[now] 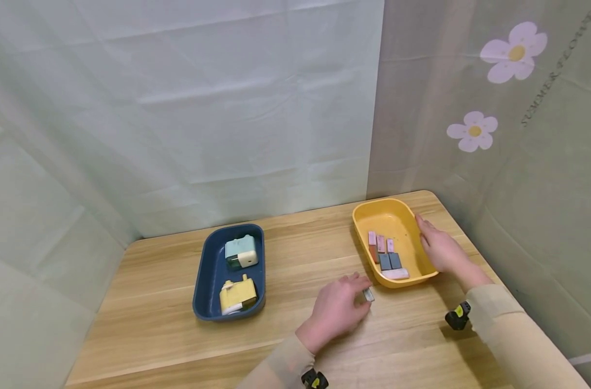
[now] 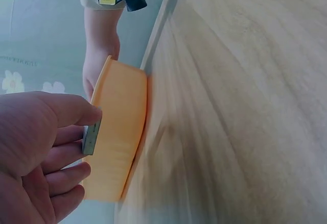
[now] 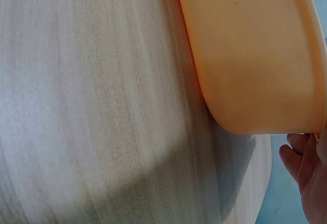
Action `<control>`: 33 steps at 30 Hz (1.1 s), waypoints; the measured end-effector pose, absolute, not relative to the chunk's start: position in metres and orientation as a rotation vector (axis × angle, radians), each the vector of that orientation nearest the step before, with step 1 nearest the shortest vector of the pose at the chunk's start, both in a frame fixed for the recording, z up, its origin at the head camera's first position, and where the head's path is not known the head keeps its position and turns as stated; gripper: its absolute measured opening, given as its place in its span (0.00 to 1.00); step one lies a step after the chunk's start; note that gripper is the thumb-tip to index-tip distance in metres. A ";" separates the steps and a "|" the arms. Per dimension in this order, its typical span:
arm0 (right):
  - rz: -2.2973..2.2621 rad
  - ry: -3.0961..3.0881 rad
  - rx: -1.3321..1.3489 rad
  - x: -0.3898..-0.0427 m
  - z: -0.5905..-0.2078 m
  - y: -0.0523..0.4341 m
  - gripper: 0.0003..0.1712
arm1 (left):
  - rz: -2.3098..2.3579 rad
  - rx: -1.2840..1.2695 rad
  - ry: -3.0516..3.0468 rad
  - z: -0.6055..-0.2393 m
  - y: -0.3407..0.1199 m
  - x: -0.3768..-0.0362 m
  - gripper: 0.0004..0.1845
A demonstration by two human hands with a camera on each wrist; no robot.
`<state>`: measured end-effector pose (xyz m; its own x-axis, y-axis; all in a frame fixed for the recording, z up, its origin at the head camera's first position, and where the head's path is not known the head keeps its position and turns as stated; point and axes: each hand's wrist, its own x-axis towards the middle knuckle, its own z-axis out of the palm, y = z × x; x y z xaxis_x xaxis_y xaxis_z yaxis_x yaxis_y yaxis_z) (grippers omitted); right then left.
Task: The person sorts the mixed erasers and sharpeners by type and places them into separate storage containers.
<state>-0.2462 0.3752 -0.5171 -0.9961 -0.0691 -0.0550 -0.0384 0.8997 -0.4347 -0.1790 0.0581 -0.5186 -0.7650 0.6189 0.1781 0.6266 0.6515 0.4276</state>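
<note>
Sitting farthest left on the wooden table [image 1: 295,248] was a dark blue tray [image 1: 204,286], and in it lay two chunky pencil-sharpener-like gadgets, a pale blue one [image 1: 241,253] toward the back and a yellow one [image 1: 238,294] toward the front

Nearer the middle, the left hand [image 1: 336,309] hovered low over the wood, its thumb and fingers pinched on a small grey eraser [image 1: 369,294]; the left wrist view showed the same small block [image 2: 92,138] held by its narrow faces between thumb pad and curled fingertips. It looked light, slightly rubbery and grippy rather than slick, stiff enough not to bend, and hardly fragile, so a pinch across its short sides, as here, seemed the sensible hold; a light squeeze would probably be plenty

Just to the right of that hand stood the yellow tray [image 1: 360,216], holding a row of similar erasers [image 1: 384,251] in pink, red-brown and slate grey, with a pale one lying crosswise at the near end. The grey eraser was just outside the tray's near-left corner, close to its wall

Farthest right, the right hand [image 1: 441,249] rested against the tray's far rim with fingers laid fairly straight along it, steadying rather than gripping; the right wrist view showed only the fingertips [image 3: 301,163] by the tray's orange-yellow wall [image 3: 250,66]
</note>
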 end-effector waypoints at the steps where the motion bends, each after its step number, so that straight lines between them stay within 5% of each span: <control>1: -0.685 2.991 -0.084 -0.246 -0.517 0.375 0.36 | -0.754 -1.068 -2.832 -0.518 0.058 -0.180 0.23; 33: -0.694 2.985 -0.058 -0.247 -0.519 0.376 0.37 | -0.970 -0.918 -2.753 -0.494 0.071 -0.208 0.23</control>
<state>-0.2467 0.3762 -0.5191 -0.9963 -0.0542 -0.0660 -0.0195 0.8968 -0.4420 -0.2080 0.0708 -0.4939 -0.8170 0.5128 0.2637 0.5649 0.6199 0.5447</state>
